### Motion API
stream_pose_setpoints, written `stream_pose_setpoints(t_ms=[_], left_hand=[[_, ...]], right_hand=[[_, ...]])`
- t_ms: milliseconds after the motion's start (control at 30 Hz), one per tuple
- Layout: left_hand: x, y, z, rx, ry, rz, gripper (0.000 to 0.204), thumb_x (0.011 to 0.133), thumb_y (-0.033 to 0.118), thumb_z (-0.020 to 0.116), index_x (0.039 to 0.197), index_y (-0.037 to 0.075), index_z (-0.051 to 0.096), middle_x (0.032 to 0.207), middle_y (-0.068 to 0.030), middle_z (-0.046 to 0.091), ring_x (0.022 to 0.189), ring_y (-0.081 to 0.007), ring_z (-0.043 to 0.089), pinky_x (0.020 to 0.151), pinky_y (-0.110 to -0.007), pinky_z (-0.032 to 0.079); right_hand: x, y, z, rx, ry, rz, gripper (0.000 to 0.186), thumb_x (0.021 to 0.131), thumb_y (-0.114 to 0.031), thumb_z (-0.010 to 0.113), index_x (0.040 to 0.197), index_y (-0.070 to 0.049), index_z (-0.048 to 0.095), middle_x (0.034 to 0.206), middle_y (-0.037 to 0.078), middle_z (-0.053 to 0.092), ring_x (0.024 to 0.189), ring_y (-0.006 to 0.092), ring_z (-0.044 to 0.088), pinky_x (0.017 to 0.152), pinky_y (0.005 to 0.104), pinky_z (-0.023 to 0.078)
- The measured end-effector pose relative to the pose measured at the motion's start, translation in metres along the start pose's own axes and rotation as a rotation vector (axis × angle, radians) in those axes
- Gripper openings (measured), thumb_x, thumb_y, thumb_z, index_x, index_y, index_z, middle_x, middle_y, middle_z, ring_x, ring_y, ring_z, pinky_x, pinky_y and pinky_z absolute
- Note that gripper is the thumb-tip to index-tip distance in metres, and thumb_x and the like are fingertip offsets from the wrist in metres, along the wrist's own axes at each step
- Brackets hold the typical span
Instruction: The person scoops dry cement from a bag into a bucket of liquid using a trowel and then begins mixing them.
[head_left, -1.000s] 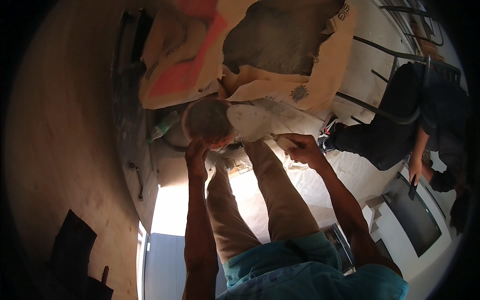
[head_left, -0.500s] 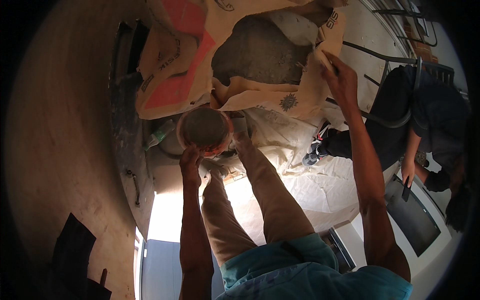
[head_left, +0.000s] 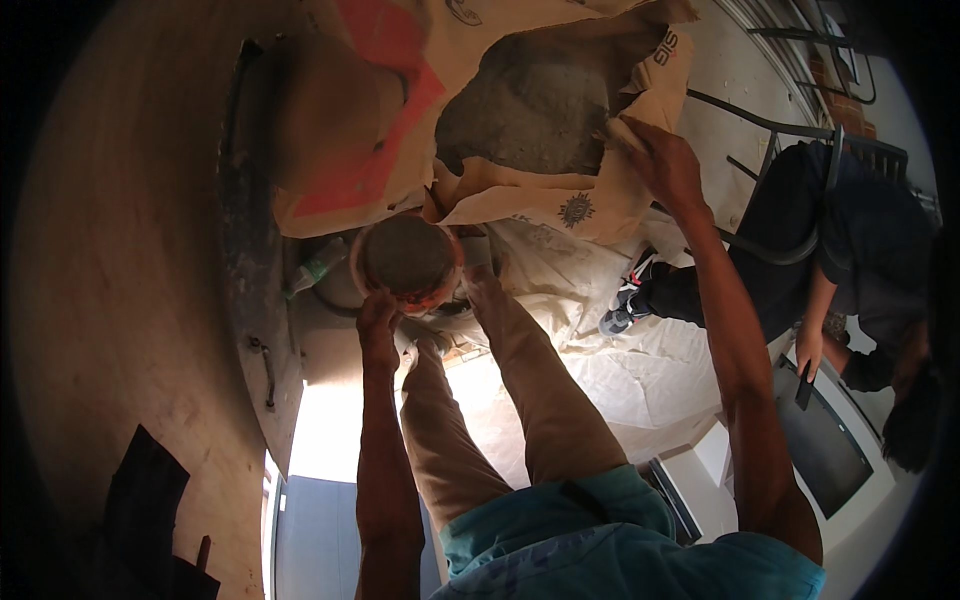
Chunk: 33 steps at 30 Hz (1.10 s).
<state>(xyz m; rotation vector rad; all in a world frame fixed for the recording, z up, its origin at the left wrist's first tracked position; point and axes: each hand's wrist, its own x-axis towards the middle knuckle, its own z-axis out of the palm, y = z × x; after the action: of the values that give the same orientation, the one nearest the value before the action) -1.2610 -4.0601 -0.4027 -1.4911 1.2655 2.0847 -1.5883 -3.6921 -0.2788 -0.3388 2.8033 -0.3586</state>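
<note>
Pinching bucket (head_left: 430, 298) below torn bag (head_left: 530, 201) with your left grip (head_left: 378, 322); your right grip (head_left: 666, 165) clasps pale handle (head_left: 624, 133) at bag's right edge.

The sack (head_left: 525, 204) is matt paper, the powder (head_left: 525, 115) rough.

The right hand (head_left: 668, 168) has moved from bucket (head_left: 428, 298) to torn bag (head_left: 525, 192).
</note>
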Motion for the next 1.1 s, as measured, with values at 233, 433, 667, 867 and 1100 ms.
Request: stream_pose_setpoints(t_ms=[233,433,667,867,1100], left_hand=[[0.003,0.000,0.000,0.007,0.007,-0.017,0.023,0.095,0.023,0.066,0.114,0.009,0.063,0.087,0.0007,0.062,0.075,-0.0100,0.055,0.068,-0.029,0.045],[0.006,-0.003,0.000,-0.007,-0.015,0.008,0.025,0.096,0.022,0.064,0.117,0.008,0.062,0.088,0.0004,0.063,0.074,-0.0100,0.056,0.069,-0.028,0.045],[0.005,-0.004,-0.003,-0.029,-0.046,0.015,0.030,0.096,0.018,0.063,0.122,0.005,0.060,0.102,-0.0023,0.065,0.093,-0.0124,0.061,0.085,-0.031,0.049],[0.007,-0.011,-0.008,-0.063,-0.066,0.017,0.034,0.097,0.017,0.063,0.128,0.004,0.058,0.114,-0.0046,0.061,0.104,-0.0149,0.061,0.092,-0.034,0.050],[0.003,-0.007,-0.003,-0.042,-0.053,0.001,0.034,0.097,0.018,0.063,0.128,0.004,0.058,0.119,-0.0053,0.061,0.106,-0.0155,0.061,0.093,-0.034,0.050]], right_hand=[[-0.014,0.008,-0.013,-0.068,0.012,0.014,0.046,0.082,-0.018,0.066,0.128,-0.016,0.066,0.111,0.015,0.069,0.096,0.0336,0.068,0.081,0.0432,0.054],[-0.017,0.022,-0.007,-0.147,0.002,0.039,0.047,0.081,-0.018,0.066,0.128,-0.017,0.066,0.105,0.016,0.070,0.092,0.0355,0.068,0.079,0.0441,0.054],[-0.013,0.029,-0.017,0.150,-0.247,0.028,0.043,0.081,-0.011,0.069,0.123,-0.003,0.068,0.104,0.019,0.073,0.091,0.0228,0.069,0.084,0.0334,0.051],[-0.010,0.020,-0.005,0.198,-0.327,-0.027,0.040,0.077,-0.014,0.072,0.117,-0.006,0.072,0.102,0.020,0.072,0.087,0.0319,0.071,0.083,0.0356,0.053],[-0.007,0.009,0.005,0.262,-0.539,0.001,0.043,0.078,-0.001,0.066,0.120,0.001,0.068,0.106,0.016,0.074,0.088,0.0163,0.068,0.086,0.0280,0.051]])
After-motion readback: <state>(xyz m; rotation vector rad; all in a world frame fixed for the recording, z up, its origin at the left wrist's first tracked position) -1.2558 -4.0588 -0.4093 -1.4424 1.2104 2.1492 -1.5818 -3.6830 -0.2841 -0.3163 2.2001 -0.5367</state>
